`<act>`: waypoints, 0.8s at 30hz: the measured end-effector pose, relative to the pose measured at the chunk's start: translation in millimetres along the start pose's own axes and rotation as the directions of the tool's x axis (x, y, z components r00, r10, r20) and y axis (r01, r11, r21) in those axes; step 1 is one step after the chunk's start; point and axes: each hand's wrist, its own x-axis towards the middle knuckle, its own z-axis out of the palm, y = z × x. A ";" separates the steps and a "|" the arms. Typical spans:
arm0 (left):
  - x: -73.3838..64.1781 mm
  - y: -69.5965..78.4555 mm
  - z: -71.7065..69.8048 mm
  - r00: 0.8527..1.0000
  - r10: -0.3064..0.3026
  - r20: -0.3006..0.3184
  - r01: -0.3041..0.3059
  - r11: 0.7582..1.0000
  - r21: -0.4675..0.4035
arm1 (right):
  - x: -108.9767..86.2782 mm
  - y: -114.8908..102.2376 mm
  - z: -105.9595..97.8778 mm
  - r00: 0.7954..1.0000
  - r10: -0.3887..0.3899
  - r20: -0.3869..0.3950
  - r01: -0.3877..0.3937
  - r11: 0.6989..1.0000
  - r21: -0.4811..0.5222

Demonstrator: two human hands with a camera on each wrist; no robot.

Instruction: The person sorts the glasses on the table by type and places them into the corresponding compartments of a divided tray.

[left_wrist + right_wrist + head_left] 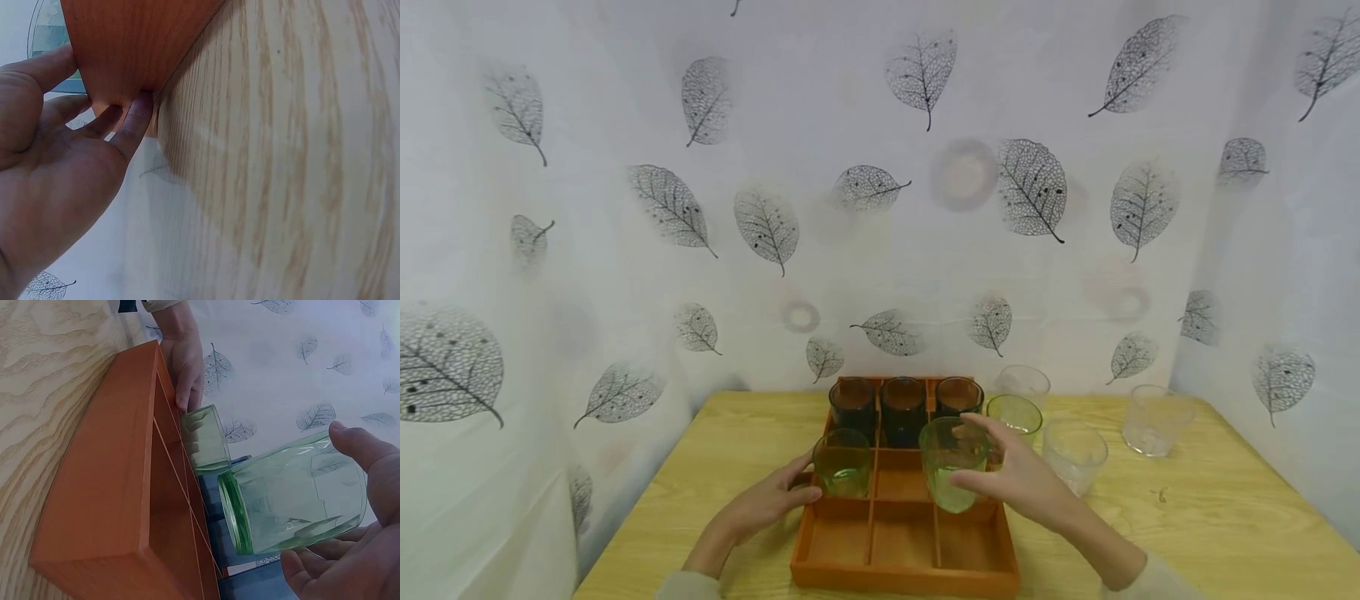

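Observation:
An orange-brown wooden box (906,577) with a grid of compartments stands on the table. My right hand (1033,487) grips a green tinted glass (953,471) between thumb and fingers, over the right part of the middle row. In the right wrist view the held glass (294,500) has its thick base toward the box. A second green glass (842,467) sits in the middle row's left compartment. My left hand (763,504) rests its fingertips on the box's left side wall (137,50). Dark blue glasses (903,412) fill the back row; the front row's compartments hold nothing.
Right of the box stand another green glass (1015,414) and several clear glasses, one behind it (1024,382), one nearer (1075,458) and one farther right (1157,421). A white leaf-print curtain (850,250) hangs behind the wooden table (1187,525).

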 end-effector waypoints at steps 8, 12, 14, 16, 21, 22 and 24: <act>1.5 -0.1 -1.4 1.000 0.017 0.010 -0.017 1.000 -0.001 | 27.6 -7.3 22.1 1.000 0.013 0.009 -0.013 1.000 0.028; 1.5 0.3 -1.2 1.000 0.017 0.007 -0.017 1.000 -0.001 | 37.9 -6.1 31.6 1.000 0.001 0.027 -0.002 0.998 0.056; 1.0 0.5 -0.9 1.000 0.013 0.004 -0.013 1.000 0.000 | 41.1 -5.5 36.3 1.000 -0.001 0.024 -0.001 0.998 0.060; 0.5 0.6 -0.6 1.000 0.008 0.002 -0.008 1.000 0.000 | 43.5 -4.7 40.7 1.000 0.005 0.019 -0.006 0.998 0.062; -0.3 0.9 -0.4 1.000 -0.001 0.001 0.001 1.000 -0.007 | 47.4 -1.2 50.1 1.000 0.018 0.010 -0.018 0.998 0.068; -0.2 1.0 -0.4 1.000 0.001 0.002 -0.001 1.000 -0.010 | 47.7 -0.3 51.5 1.000 0.017 0.011 -0.018 0.997 0.070; -0.4 1.5 -0.2 1.000 0.002 0.005 -0.002 1.000 -0.014 | 47.9 1.1 54.0 1.000 0.011 0.012 -0.012 0.998 0.068</act>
